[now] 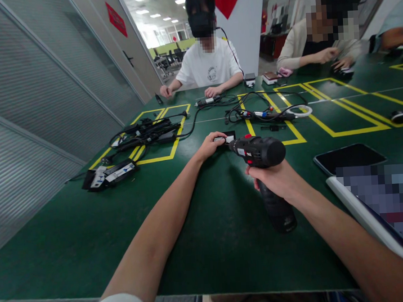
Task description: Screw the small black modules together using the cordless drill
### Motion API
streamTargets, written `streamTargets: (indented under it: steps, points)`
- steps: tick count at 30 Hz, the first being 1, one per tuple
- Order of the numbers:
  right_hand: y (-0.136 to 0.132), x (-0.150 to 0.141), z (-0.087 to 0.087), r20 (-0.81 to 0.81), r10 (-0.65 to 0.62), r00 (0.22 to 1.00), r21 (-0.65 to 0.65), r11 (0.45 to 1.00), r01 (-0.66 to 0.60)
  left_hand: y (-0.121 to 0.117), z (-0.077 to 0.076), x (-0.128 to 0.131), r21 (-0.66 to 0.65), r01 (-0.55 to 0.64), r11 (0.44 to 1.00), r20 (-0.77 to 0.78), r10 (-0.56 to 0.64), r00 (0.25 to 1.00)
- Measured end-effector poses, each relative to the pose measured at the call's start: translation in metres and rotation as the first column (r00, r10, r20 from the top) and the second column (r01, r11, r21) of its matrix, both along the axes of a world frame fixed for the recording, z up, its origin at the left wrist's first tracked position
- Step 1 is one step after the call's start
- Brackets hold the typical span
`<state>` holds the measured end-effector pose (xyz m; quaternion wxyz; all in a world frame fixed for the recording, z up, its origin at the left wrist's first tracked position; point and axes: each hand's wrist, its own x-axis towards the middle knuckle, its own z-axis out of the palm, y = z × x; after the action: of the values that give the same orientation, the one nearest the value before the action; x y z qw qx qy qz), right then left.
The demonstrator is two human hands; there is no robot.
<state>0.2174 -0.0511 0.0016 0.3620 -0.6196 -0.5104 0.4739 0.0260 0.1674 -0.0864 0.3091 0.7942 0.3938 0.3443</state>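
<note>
from the head view, the right hand (277,176) is closed round the grip of a drill (257,151), its body level and its nose aimed at a small dark part (231,134) with pale pieces on it. the part lies on the green table (207,254), ahead of the forearms and near the middle. the left hand (208,147) has its fingers closed on the near left edge of the part, close beside the drill's nose. i can't tell whether the tip touches, nor whether the trigger is pressed.

by my reading, the step in hand is lining the drill up with the part, or working it there. from this pose, the next move calls for a firm left hold, fingertips clear of the tip, and the drill kept straight with only gentle push; a slant could make it slip or turn the part.

to the left, black cables (149,133) lie in a heap over yellow tape (158,159), with pale-topped pieces (119,172) nearer. beyond the drill are more leads and a white ring (307,111). a phone (352,157) lies flat to the right. across the table sit a person in a white shirt (205,63) and another with beige sleeves (292,47).
</note>
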Motion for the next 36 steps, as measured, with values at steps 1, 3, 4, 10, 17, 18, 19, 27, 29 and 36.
streamTargets:
  steps: [1,3,4,10,17,18,19,27,29,36]
  points:
    - [0.000,0.000,0.001,0.006,0.000,1.000,-0.001,1.000,0.000,0.000,0.000,0.000,-0.002,0.000,1.000,0.005,0.000,1.000]
    - [-0.001,0.000,0.002,0.014,-0.006,1.000,-0.008,1.000,0.006,0.001,-0.001,0.000,-0.014,-0.001,1.000,0.010,0.001,1.000]
    - [-0.001,0.000,0.002,0.015,-0.009,1.000,-0.008,1.000,0.009,0.001,-0.001,0.000,-0.022,-0.004,1.000,0.011,0.004,1.000]
    - [0.000,0.000,-0.001,-0.007,-0.015,1.000,0.000,1.000,0.015,0.001,-0.002,-0.001,-0.034,-0.013,0.999,0.012,0.013,1.000]
    - [0.000,0.000,0.003,-0.030,-0.029,0.999,-0.034,0.999,0.028,0.002,-0.001,-0.001,-0.016,-0.003,1.000,0.013,0.003,1.000]
    - [0.000,0.000,0.005,-0.031,-0.031,0.999,-0.043,0.999,0.029,0.002,-0.001,-0.001,-0.014,-0.001,1.000,0.012,0.001,1.000]
    - [0.000,0.000,0.007,-0.030,-0.031,0.999,-0.054,0.998,0.030,0.002,-0.001,-0.001,-0.013,0.000,1.000,0.011,0.000,1.000]
    - [-0.002,-0.005,0.011,-0.017,-0.050,0.999,-0.063,0.997,0.049,0.003,-0.003,-0.001,-0.045,-0.008,0.999,0.033,0.010,0.999]
    - [-0.002,-0.005,0.009,-0.014,-0.044,0.999,-0.048,0.998,0.043,0.003,-0.003,-0.001,-0.053,-0.014,0.998,0.035,0.016,0.999]
    - [0.001,-0.003,0.009,-0.075,-0.053,0.996,-0.059,0.997,0.048,0.001,0.000,-0.001,-0.052,-0.018,0.998,0.030,0.020,0.999]
